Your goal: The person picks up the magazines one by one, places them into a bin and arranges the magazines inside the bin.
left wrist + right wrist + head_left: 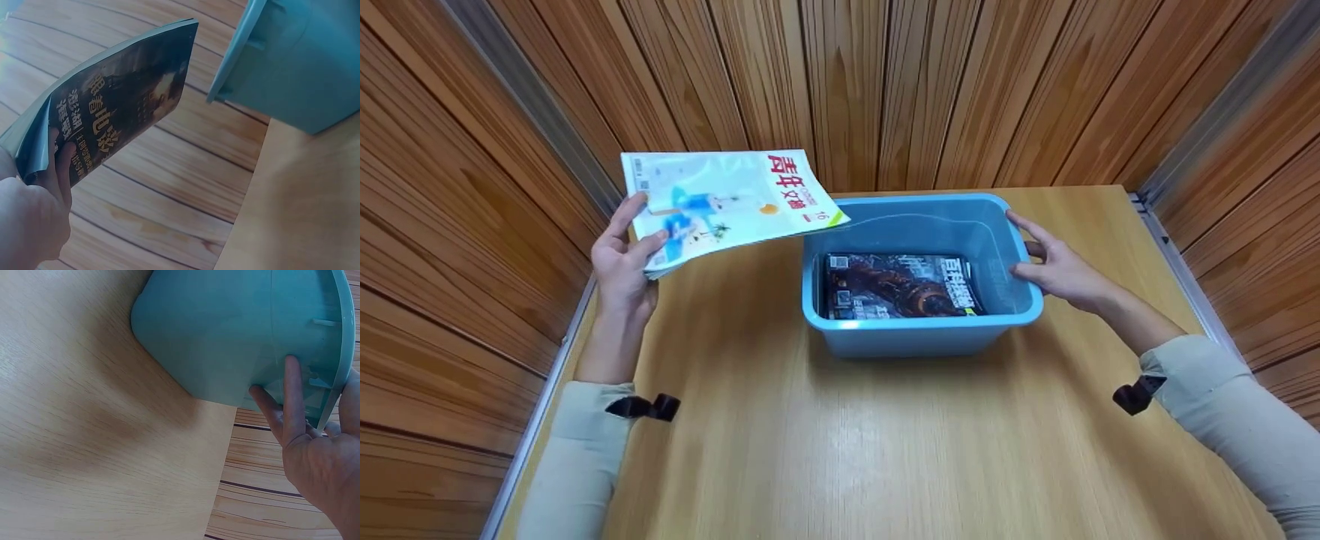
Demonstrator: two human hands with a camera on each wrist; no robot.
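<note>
My left hand [624, 255] grips a thin magazine [720, 196] by its left edge, thumb on the pale cover with red characters. It is held in the air, left of a blue plastic bin [922, 336] and tilted toward it. In the left wrist view the magazine's dark back cover [124, 107] faces the camera, with my left hand [34, 219] beneath it. My right hand [1046, 264] holds the bin's right rim. The right wrist view shows the fingers [293, 399] straight against the outer wall of the bin [225, 332]. A dark-covered magazine [900, 286] lies flat inside the bin.
The bin stands on a light wooden table [840, 442], near its far edge. Brown wood-panelled walls [847, 82] close in behind and on both sides. A metal strip [1181, 270] runs along the table's right edge.
</note>
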